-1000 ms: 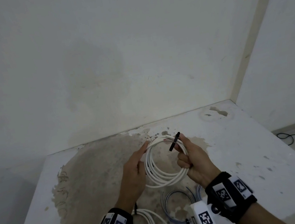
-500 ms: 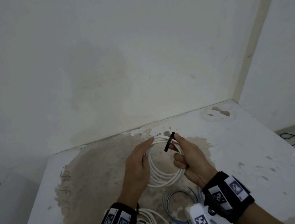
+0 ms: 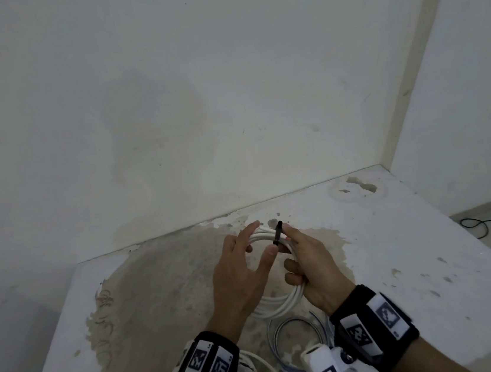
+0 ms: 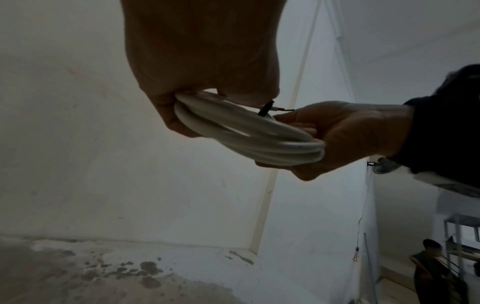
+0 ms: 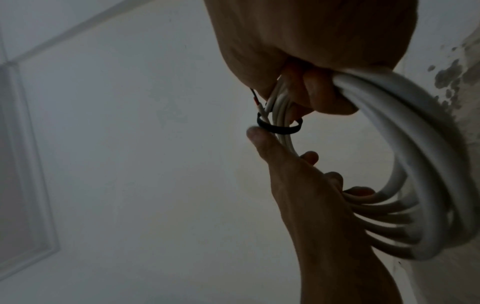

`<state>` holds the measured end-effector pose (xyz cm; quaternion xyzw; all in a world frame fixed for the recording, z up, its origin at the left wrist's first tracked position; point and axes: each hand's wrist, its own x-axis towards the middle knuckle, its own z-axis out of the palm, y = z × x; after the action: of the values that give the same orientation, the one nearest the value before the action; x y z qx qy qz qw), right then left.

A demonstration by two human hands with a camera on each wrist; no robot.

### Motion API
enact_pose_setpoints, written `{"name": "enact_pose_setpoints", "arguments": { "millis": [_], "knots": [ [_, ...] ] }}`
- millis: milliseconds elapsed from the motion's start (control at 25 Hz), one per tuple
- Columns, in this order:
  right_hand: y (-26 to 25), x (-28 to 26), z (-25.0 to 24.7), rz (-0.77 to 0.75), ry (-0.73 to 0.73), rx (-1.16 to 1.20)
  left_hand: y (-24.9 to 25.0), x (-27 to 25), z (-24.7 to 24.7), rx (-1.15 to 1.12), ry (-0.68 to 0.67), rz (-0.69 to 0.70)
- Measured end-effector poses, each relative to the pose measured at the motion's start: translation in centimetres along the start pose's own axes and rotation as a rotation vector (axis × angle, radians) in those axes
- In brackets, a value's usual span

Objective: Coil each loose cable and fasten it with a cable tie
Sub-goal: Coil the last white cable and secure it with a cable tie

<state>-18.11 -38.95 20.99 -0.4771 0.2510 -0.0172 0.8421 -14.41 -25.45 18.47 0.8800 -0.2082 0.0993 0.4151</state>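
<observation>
Here the black cable tie (image 3: 277, 235) crosses the far arc of the white coil (image 3: 279, 303), between the two hands.

The left hand (image 3: 240, 282) is on the coil's left side, its fingers reaching up the far arc with the thumb tip touching the tie's lower end, and the wrist views show it curled round the strands there. The tie's long axis runs across the strands, and in the right wrist view it loops under the bundle, not yet cinched as far as I can judge. The right hand (image 3: 313, 270) clamps the coil's right side, with one finger held up against the tie. The coil is held upright above the surface (image 3: 432, 255), spanning both hands. Both hands meet at the tie, so closing it looks a matter of fingertips alone.
</observation>
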Motion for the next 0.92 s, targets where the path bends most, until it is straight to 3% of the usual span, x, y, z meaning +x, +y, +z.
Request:
{"name": "enact_pose_setpoints", "arguments": {
  "millis": [240,440,680,920],
  "knots": [
    [0.3,-0.4,0.4,-0.092,0.021,-0.052,0.2,0.1,0.4,0.036,0.096,-0.05],
    [0.9,-0.9,0.5,-0.095,-0.046,0.025,0.4,0.2,-0.1,0.025,0.073,-0.062],
    [0.4,-1.7,0.9,-0.24,-0.052,-0.205,0.3,0.0,0.0,0.018,0.051,-0.054],
    [0.9,-1.6,0.9,-0.362,0.016,-0.255,0.0,-0.2,0.4,0.006,0.035,-0.04]
  ]
}}
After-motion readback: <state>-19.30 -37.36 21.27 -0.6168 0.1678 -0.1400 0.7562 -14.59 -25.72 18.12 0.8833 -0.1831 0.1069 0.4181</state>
